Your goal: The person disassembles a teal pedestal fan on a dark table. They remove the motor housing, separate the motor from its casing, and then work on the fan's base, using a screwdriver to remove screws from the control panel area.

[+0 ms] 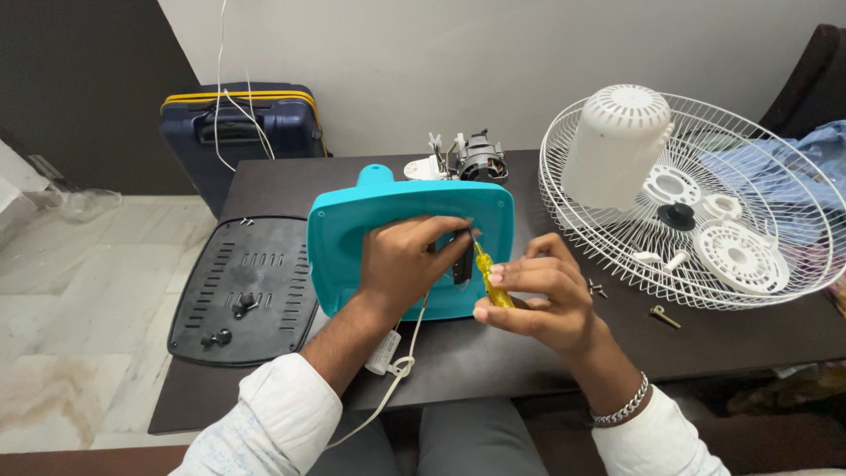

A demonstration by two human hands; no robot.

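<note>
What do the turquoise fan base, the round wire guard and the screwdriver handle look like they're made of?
Turquoise fan base: likely moulded plastic, smooth, uniform colour with a soft sheen. Wire guard: thin white rods, probably coated metal. Screwdriver handle in the right hand: translucent yellow, seemingly clear plastic.

The left hand (407, 263) hides the small black part (462, 264) it grips. The screwdriver (490, 280) tip is too small to follow. The right edge cuts off the white fan guard (793, 264).

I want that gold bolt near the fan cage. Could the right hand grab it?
Probably yes: the bolt lies bare on the table, just beside the right hand, but that hand holds a screwdriver.
</note>
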